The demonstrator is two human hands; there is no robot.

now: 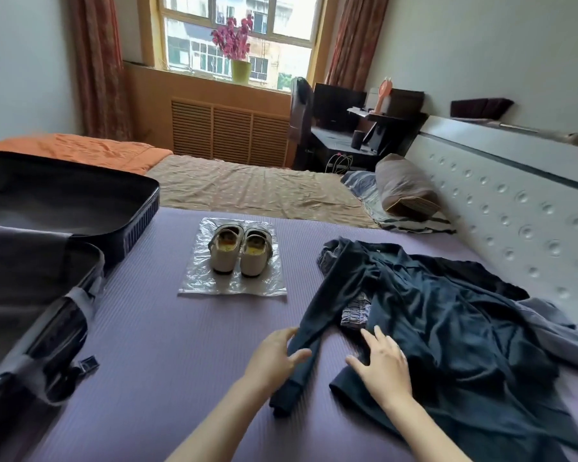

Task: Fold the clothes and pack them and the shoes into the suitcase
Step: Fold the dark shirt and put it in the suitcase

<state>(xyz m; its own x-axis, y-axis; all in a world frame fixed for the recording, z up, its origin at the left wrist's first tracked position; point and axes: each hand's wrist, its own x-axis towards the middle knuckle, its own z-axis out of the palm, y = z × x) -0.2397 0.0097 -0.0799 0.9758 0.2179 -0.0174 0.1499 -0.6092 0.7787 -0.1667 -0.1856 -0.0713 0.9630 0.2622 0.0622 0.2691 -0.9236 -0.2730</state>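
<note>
The left grip [274, 356] touches a sleeve of the dark navy shirt [447, 328] on the bed [167, 345]; the right grip [382, 365] rests flat on it. Beige shoes [241, 251] stand on a plastic bag [194, 281] near the open suitcase [141, 215].

Single head-worn wide view, facing forward and down, close over the bed [167, 345]

A ribbed purple mat [181, 345] covers the near bed. The garment [447, 328] spread on it is dark navy, over a blue-and-white striped cloth [356, 311] and beside a grey piece [554, 328]. The shoes [239, 251] are cream with yellow insoles, on clear plastic [197, 281]. The suitcase [141, 225] is dark navy with grey lining. Farther off lie an orange blanket [80, 148], a tan sheet [247, 188] with pale dots and a brown pillow [404, 188]. The headboard [514, 201] is pale grey and dimpled, the curtains [97, 61] rust-orange, the flowers [232, 36] magenta.
</note>
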